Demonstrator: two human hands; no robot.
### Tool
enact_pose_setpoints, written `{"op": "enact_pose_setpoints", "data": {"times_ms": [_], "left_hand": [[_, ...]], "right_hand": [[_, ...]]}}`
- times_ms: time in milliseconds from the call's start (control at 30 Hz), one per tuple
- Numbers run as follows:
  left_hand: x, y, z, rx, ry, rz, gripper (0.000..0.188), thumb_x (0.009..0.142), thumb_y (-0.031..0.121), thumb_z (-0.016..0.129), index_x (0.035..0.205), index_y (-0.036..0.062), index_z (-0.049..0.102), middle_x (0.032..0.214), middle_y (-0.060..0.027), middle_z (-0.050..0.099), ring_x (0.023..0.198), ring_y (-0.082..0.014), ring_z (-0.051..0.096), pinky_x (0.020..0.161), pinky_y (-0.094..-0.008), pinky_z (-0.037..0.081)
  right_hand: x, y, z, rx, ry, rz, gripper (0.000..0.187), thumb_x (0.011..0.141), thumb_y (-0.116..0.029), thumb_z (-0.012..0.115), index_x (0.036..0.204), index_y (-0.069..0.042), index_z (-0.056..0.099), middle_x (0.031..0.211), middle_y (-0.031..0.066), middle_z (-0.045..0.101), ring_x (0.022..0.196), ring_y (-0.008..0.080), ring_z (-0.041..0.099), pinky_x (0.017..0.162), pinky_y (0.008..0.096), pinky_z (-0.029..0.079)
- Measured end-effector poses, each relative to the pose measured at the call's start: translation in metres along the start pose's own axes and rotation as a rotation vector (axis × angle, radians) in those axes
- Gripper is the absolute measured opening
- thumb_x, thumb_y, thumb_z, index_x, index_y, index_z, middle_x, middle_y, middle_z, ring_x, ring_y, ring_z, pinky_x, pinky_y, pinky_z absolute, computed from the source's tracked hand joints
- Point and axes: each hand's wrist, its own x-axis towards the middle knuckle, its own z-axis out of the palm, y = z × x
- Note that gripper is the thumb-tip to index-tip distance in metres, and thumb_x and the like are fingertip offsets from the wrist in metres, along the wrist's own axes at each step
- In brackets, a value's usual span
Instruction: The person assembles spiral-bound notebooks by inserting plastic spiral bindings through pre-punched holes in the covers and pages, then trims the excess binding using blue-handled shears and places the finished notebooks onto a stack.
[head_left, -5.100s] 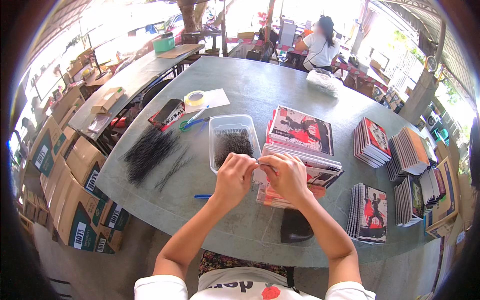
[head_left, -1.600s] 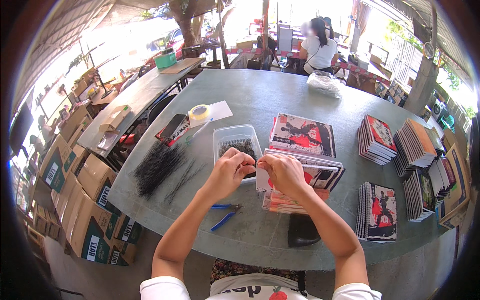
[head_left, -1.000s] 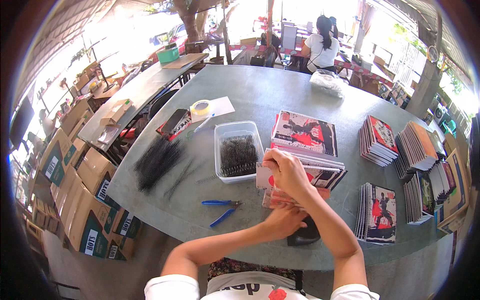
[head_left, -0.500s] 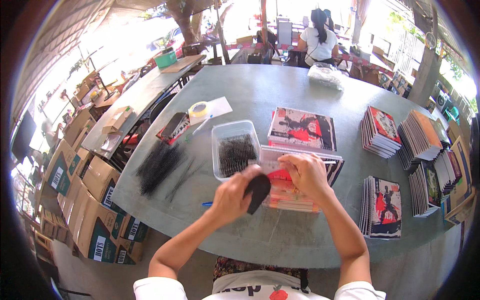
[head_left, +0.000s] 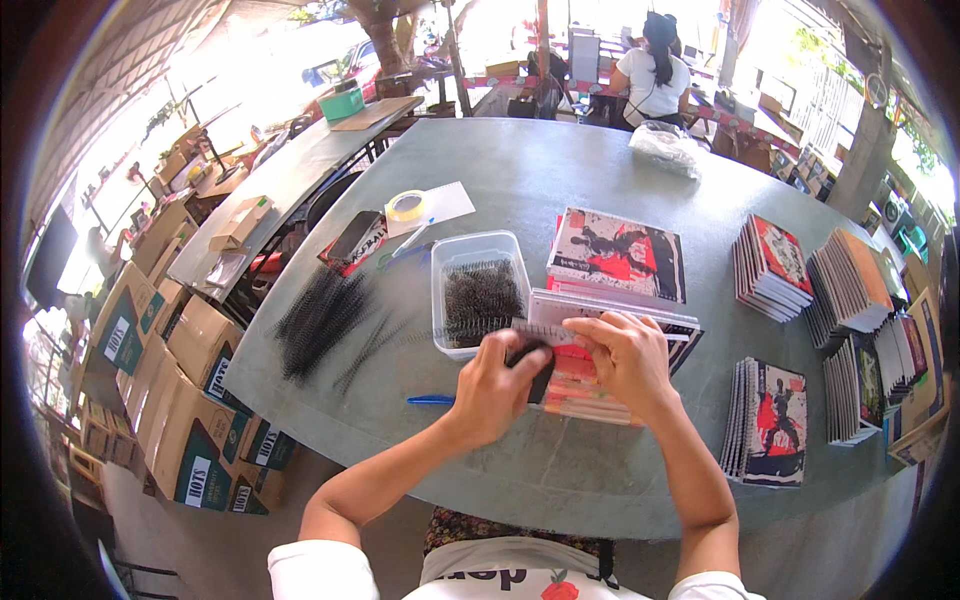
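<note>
Two bare hands meet over the broad grey-green surface (head_left: pixel 450 165), and it's close work! The left hand (head_left: pixel 492 388) has its grip closed on a flat, dark, rounded pad (head_left: pixel 542 378), thumb across it, tucked against the near edge of a white notebook with a red patch on its cover (head_left: pixel 569 351). The right hand (head_left: pixel 630 365) bends over that same edge, fingertips bunched, apparently to keep the sheets from sliding; whether that grip pinches them or merely presses, I cannot tell. And there's the thin black wire coil (head_left: pixel 470 330), trailing left from the notebook over the near side of the clear plastic tub (head_left: pixel 438 290), which stands just beside, likely for a short reach. The notebook sits right under the hands, above a pinkish-red stack with pale edges (head_left: pixel 595 405) that probably props it up. Over to the left, a heap of long black coils (head_left: pixel 320 320) lies loose, within reach. Now the tricky bits: the left fingers hide most of the pad, the coil's end vanishes at the right fingertips, and how far it threads in is too small to tell. Only one blue handle (head_left: pixel 430 400) pokes out past the left forearm; whatever it belongs to is covered.
</note>
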Motion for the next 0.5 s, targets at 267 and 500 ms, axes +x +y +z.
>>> {"op": "enact_pose_setpoints", "data": {"times_ms": [267, 500], "left_hand": [[0.025, -0.007, -0.022, 0.057, 0.224, 0.011, 0.034, 0.069, 0.0, 0.068, 0.1, 0.0141, 0.065, 0.089, -0.0067, 0.049, 0.075, -0.019, 0.055, 0.057, -0.03, 0.049], [0.036, 0.002, -0.026, -0.003, 0.253, 0.039, 0.031, 0.07, 0.001, 0.069, 0.097, 0.0153, 0.066, 0.086, -0.0062, 0.053, 0.082, -0.0225, 0.053, 0.071, -0.0338, 0.045]], "right_hand": [[0.001, -0.007, 0.005, -0.022, 0.001, -0.061, 0.016, 0.078, -0.007, 0.057, 0.093, -0.009, 0.064, 0.079, 0.0054, 0.061, 0.08, 0.0238, 0.059, 0.07, 0.0367, 0.044], [-0.004, -0.009, 0.001, -0.02, -0.019, -0.047, 0.032, 0.069, -0.002, 0.058, 0.1, -0.011, 0.06, 0.086, 0.0066, 0.062, 0.082, 0.0256, 0.059, 0.07, 0.0374, 0.043]]}}
